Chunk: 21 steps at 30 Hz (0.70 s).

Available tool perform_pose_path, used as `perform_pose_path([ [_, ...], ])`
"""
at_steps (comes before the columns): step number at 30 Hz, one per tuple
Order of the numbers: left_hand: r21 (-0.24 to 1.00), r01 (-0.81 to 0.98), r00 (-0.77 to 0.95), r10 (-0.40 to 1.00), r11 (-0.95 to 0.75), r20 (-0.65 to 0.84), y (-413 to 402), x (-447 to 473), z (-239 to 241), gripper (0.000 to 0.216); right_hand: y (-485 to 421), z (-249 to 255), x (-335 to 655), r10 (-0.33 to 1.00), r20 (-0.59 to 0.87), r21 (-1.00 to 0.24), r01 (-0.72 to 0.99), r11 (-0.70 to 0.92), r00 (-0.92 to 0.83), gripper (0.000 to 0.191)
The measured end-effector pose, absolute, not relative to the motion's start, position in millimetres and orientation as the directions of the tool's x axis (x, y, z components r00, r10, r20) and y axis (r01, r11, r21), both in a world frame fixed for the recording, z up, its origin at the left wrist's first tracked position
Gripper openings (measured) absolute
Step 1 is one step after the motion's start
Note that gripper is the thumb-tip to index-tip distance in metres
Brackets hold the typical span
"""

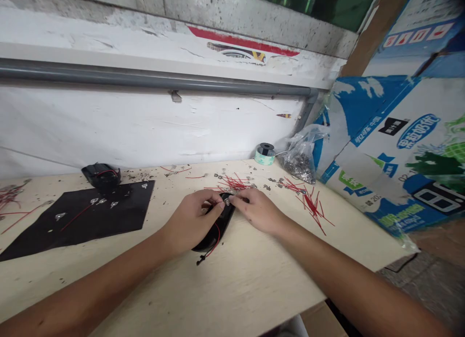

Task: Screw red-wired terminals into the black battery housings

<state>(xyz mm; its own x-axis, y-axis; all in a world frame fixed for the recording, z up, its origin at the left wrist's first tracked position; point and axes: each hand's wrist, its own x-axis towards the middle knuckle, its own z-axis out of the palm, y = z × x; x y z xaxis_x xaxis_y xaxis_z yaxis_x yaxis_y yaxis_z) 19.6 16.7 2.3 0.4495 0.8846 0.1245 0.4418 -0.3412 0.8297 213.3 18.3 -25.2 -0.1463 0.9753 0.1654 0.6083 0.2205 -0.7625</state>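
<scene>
My left hand (192, 220) curls round a black oval plastic part (218, 225) that lies on the wooden table (232, 283), thumb and fingers pinching its far end. My right hand (256, 211) meets it from the right, its fingertips pinched on a small metal piece (227, 201) at the part's top. A red wire (214, 242) runs along the black part and ends in a small black tip near its lower end.
Short red wires (312, 203) and small metal pieces are scattered behind my hands. A black sheet (90, 216) with a few metal pieces lies at left, another black part (101, 174) behind it. A solder spool (265, 153), a plastic bag (300, 157) and cardboard boxes (395, 148) stand at right.
</scene>
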Motion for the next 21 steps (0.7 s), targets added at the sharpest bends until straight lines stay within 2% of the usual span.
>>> perform_pose_path([
  [2, 0.851, 0.406, 0.423, 0.894, -0.334, 0.149, 15, 21, -1, 0.019, 20, -28, 213, 0.974, 0.158, -0.795, 0.563, 0.224, -0.165, 0.04],
  [7, 0.869, 0.294, 0.398, 0.877, -0.398, 0.267, 16, 23, -10, 0.015, 24, -31, 211, 0.952, 0.253, -0.893, 0.337, 0.298, -0.17, 0.034],
  [10, 0.79, 0.296, 0.452, 0.807, -0.537, 0.38, 19, 17, -10, 0.031, 25, -31, 212, 0.951, 0.266, -0.914, 0.273, 0.301, -0.16, 0.034],
  [12, 0.603, 0.331, 0.568, 0.663, -0.726, 0.487, 23, 11, -7, 0.042, 25, -32, 212, 0.952, 0.268, -0.92, 0.255, 0.298, -0.146, 0.033],
  [14, 0.297, 0.339, 0.693, 0.45, -0.893, 0.563, 27, 6, -5, 0.05, 25, -33, 212, 0.951, 0.274, -0.925, 0.233, 0.302, -0.145, 0.033],
  [17, -0.106, 0.293, 0.801, 0.183, -0.95, 0.57, 30, 2, -4, 0.053, 25, -34, 212, 0.942, 0.287, -0.92, 0.225, 0.321, -0.173, 0.032],
  [19, -0.257, 0.276, 0.833, 0.098, -0.926, 0.544, 30, 2, -4, 0.048, 24, -35, 211, 0.935, 0.304, -0.908, 0.24, 0.342, -0.183, 0.031],
  [21, -0.342, 0.282, 0.85, 0.068, -0.896, 0.522, 30, 2, -5, 0.042, 24, -36, 210, 0.933, 0.303, -0.914, 0.219, 0.343, -0.196, 0.03],
])
